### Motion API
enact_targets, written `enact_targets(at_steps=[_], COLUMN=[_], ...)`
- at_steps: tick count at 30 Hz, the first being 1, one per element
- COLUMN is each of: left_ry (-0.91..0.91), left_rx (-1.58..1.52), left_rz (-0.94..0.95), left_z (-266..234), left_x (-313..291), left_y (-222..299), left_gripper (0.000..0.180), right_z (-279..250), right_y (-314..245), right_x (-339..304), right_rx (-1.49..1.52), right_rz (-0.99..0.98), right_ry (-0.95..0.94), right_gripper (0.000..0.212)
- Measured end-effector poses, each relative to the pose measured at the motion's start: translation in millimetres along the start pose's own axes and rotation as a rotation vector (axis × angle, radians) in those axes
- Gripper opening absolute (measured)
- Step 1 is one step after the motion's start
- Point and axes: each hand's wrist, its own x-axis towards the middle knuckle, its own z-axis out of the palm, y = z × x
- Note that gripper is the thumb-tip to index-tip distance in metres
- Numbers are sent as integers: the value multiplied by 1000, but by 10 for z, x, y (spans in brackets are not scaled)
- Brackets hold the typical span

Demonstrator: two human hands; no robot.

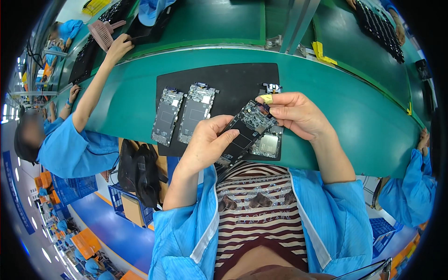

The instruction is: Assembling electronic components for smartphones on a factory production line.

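My left hand [205, 144] is closed on a phone circuit board [254, 121], with the thumb across its dark flat part. The board is tilted above a black mat [224, 74]. At its upper end my right hand [301, 114] pinches near a small purplish part; its fingertips partly cover what is between them. A yellow wrap [267, 99] sits on a right fingertip. Two similar phone boards, one [167, 116] at the left and another [197, 112] beside it, lie on the mat. A further phone board [268, 145] lies partly hidden under my hands.
A green bench top [121, 98] surrounds the mat. Beyond a metal rail runs a belt with a black tray [380, 30] at the right. At the left a co-worker's arm [100, 84] reaches beside a pink basket [102, 35]. A black bag [137, 172] is below the bench.
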Motion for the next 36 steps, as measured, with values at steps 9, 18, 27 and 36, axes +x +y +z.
enact_targets(at_steps=[9, 18, 27, 36], left_ry=[125, 226, 289, 278], left_rx=[153, 265, 401, 350], left_rz=[94, 140, 157, 100], left_z=[79, 163, 154, 97], left_x=[-34, -38, -20, 45], left_y=[-51, -64, -4, -192], left_gripper=[14, 11, 11, 12], right_z=[49, 103, 98, 34], right_y=[25, 105, 158, 151], right_x=[14, 30, -26, -13], right_rx=[32, -37, -432, -684], right_rz=[-53, -124, -260, -240], right_ry=[-42, 11, 2, -87], right_gripper=[39, 35, 27, 30])
